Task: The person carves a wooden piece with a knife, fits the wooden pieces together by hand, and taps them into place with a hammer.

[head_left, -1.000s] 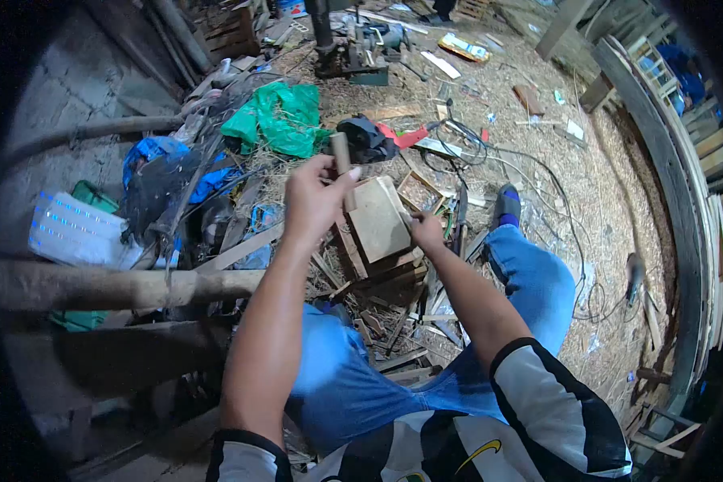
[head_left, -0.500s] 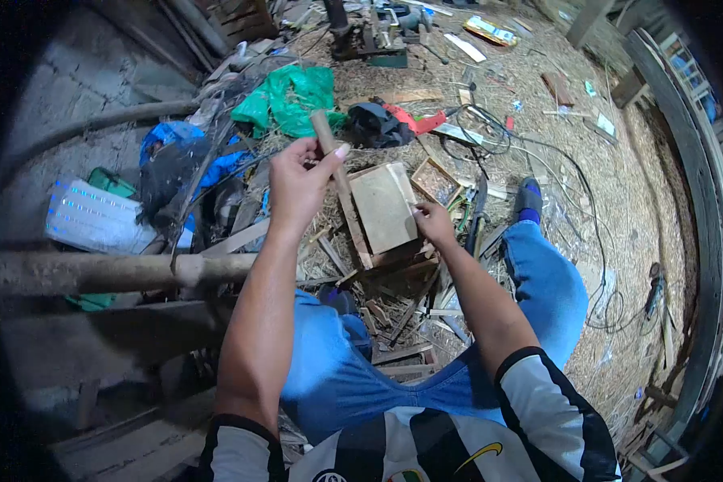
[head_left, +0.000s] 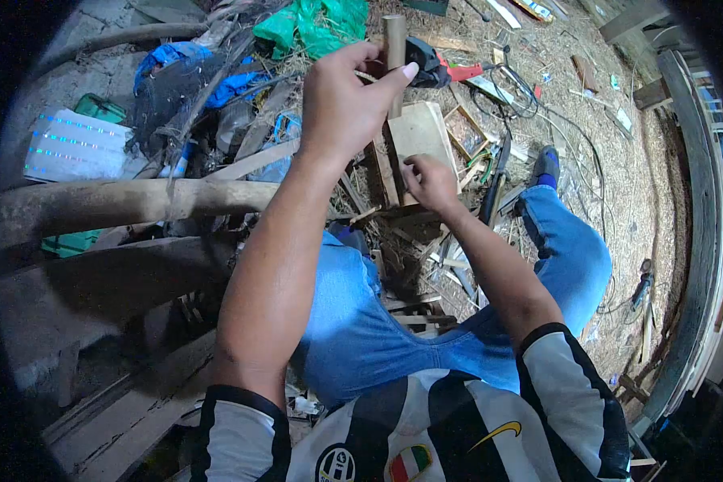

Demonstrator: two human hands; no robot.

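Note:
My left hand [head_left: 349,98] grips a wooden strip [head_left: 394,42] between thumb and fingers, its upper end standing above the hand. Below that, a flat pale board [head_left: 427,136] lies on top of a small wooden box-like piece [head_left: 384,173] on the ground between my legs. Over the board's lower part is my right hand [head_left: 432,183], its fingers curled in near the lower end of the strip's line. Whatever those fingers pinch is hidden from view.
A small wooden frame [head_left: 467,132] lies right of the board, beside a dark long-handled tool [head_left: 498,177]. Green plastic [head_left: 313,28] and a black-and-red item [head_left: 430,64] lie ahead. A thick pole [head_left: 136,205] crosses at left. Cables [head_left: 570,145] and wood scraps litter the straw-covered ground.
My left hand has lifted the wooden strip, which stands more upright. My right hand has left the board's right edge and moved to its lower left. The view has tilted downward.

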